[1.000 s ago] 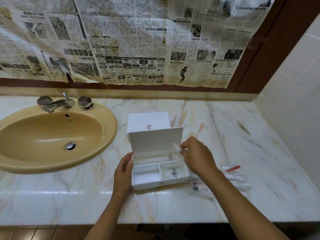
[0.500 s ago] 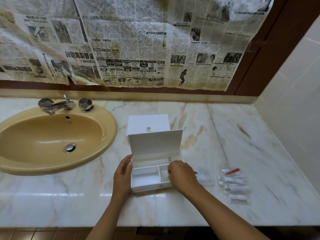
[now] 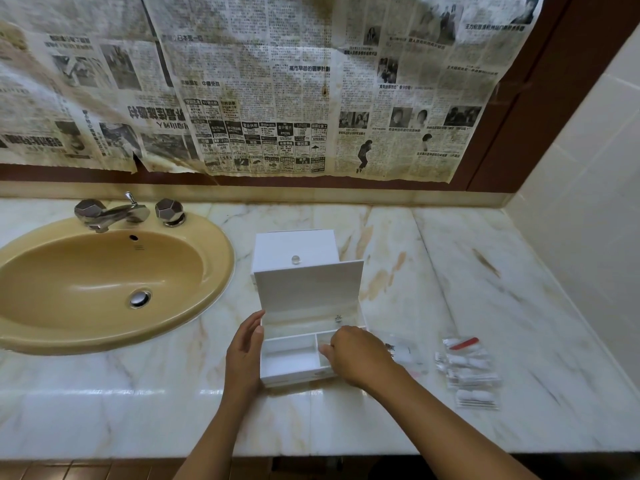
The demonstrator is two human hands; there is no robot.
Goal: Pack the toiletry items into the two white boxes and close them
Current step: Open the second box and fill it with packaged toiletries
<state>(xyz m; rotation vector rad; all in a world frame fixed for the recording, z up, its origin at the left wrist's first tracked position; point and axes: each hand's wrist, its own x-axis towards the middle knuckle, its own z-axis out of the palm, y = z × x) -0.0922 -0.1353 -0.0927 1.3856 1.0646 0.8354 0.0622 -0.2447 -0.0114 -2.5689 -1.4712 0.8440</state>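
Sink (image 3: 214, 271) far left on the desk (image 3: 433, 271). L hand (image 3: 244, 351) lies flat, fingers straight, against the open box's (image 3: 294, 358) left wall, steadying it. Closed box (image 3: 294, 244) sits just behind. R hand (image 3: 358, 356) is over the right compartment, fingers curled down; can't tell if it pinches anything. Sachets (image 3: 467, 372) lie right of the box, long axes running left-right, so R hand is nearer for the next pick.
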